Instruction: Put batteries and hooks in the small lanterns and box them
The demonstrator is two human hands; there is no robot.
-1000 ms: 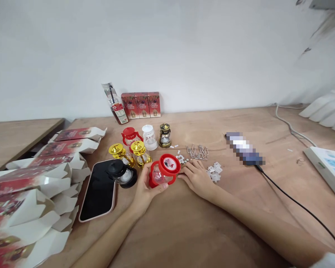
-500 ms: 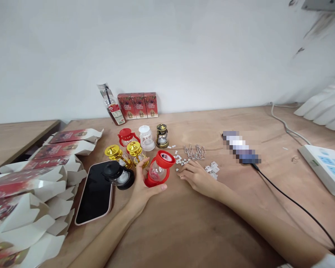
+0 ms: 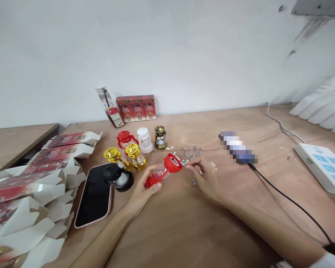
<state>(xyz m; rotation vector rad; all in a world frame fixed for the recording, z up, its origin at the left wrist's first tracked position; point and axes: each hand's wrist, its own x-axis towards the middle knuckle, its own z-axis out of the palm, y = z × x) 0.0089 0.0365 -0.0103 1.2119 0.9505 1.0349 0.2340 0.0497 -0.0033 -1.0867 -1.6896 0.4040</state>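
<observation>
Brown wooden tabletop (image 3: pixel 167 230) near; at left a heap of red-and-white cartons (image 3: pixel 30 201), flaps open. Right beside it a black-screened phone (image 3: pixel 93 197), pink rim, with a black lantern (image 3: pixel 124 182) at its upper corner, contact unclear. Behind: two gold lanterns (image 3: pixel 132 149), then a standing red lantern (image 3: pixel 124 136), white lantern (image 3: pixel 145 144) and bronze-coloured lantern (image 3: pixel 160 138). Middle of table: small silver discs (image 3: pixel 184 162), white tabs (image 3: pixel 213 163), bent wires (image 3: pixel 194 152). Right: pixelated device (image 3: pixel 237 147) on a black cable (image 3: pixel 293 201); white power strip (image 3: pixel 324 167), grey cord (image 3: pixel 276 119) running back. Far edge: tilted bottle (image 3: pixel 111 111) just beside three upright red boxes (image 3: pixel 136 109), white pleated material (image 3: pixel 324 104) at far right. Pale wall (image 3: pixel 184 56) behind, metal plate (image 3: pixel 318 7) top right.

Left hand (image 3: pixel 143 190): curled round the bottom end of a tilted red lantern (image 3: pixel 162 172), thumb on the near side; lantern's wide end, with picture disc, points right. Right hand (image 3: pixel 208 180): thumb and fingers pinched together just beside that wide end; can't tell if anything is between them.

Versus half a second ago: held lantern tipped over further right, was nearer upright. Right hand was flatter, fingers extended by the discs; now turned and pinched. Silver discs now show under it.
</observation>
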